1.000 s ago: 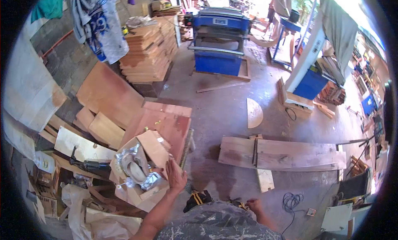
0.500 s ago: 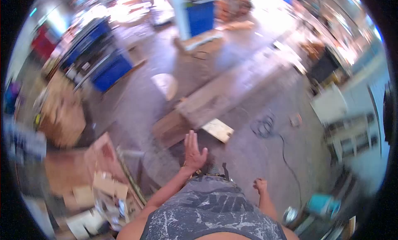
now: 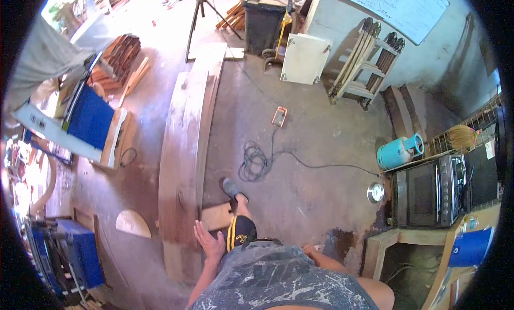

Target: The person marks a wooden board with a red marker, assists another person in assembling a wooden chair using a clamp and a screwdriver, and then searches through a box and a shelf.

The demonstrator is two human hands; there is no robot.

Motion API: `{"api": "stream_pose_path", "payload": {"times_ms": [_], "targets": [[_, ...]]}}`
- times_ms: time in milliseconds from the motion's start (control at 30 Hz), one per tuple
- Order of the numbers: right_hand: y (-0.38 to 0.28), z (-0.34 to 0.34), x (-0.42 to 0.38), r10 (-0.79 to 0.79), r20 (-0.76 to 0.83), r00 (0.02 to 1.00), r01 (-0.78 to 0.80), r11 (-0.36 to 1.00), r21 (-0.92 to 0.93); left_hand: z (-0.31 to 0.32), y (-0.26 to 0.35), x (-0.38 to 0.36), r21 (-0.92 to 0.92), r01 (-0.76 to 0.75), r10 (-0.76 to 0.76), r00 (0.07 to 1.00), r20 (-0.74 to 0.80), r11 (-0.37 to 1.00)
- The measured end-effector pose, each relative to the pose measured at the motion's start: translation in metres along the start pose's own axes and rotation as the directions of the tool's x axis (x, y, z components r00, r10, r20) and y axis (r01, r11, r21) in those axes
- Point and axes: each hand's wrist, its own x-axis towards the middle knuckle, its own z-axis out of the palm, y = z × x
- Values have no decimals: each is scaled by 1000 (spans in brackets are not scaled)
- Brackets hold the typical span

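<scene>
My left hand (image 3: 210, 241) is open with its fingers spread and nothing in it. It is in front of my body, beside the near end of a long wooden plank (image 3: 184, 160); whether it touches the wood cannot be made out. A short pale board (image 3: 217, 217) lies under the plank's right side, close to that hand. My right hand (image 3: 310, 250) hangs low at the right of my shirt. The shirt's edge partly hides it, its fingers do not show clearly, and no object is visible in it.
A coiled black cable (image 3: 254, 163) runs to an orange-rimmed box (image 3: 279, 117) on the floor. To the right are a teal gas cylinder (image 3: 394, 153), an oven (image 3: 423, 195) and a folded ladder (image 3: 369, 69). A tripod (image 3: 200, 7) stands beyond the plank.
My view has swung to the right, so the plank now runs almost straight ahead. My left hand stays open; my right hand has drawn in closer to my body.
</scene>
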Motion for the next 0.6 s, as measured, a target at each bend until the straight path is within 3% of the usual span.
{"api": "stream_pose_path", "payload": {"times_ms": [67, 167, 233, 333, 467, 533, 600], "targets": [[-81, -75, 2, 69, 30, 997, -71, 993, 89, 11, 8, 71, -4, -4, 4, 1000, 16, 1000], [-124, -170, 51, 52, -137, 989, -49, 999, 23, 22, 31, 176, -45, -208, 208, 978, 0, 977], [-155, -226, 104, 37, -345, 938, 81, 944, 319, 4, 68, 263, -73, -230, 226, 972, -61, 970], [-282, -362, 71, 236, -297, 925, 115, 573, 811, -29, 118, 379, -77, -298, 286, 948, -141, 951], [-308, -427, 131, 229, -352, 908, 154, 597, 787, -38, 166, 488, -87, -384, 369, 917, -151, 919], [-285, -419, 193, 227, -314, 922, 26, 773, 634, -19, 169, 537, -127, -405, 391, 913, -117, 906], [-300, -433, 219, 264, -111, 958, -222, 928, 298, 2, 159, 587, -159, -421, 412, 907, -91, 893]]}}
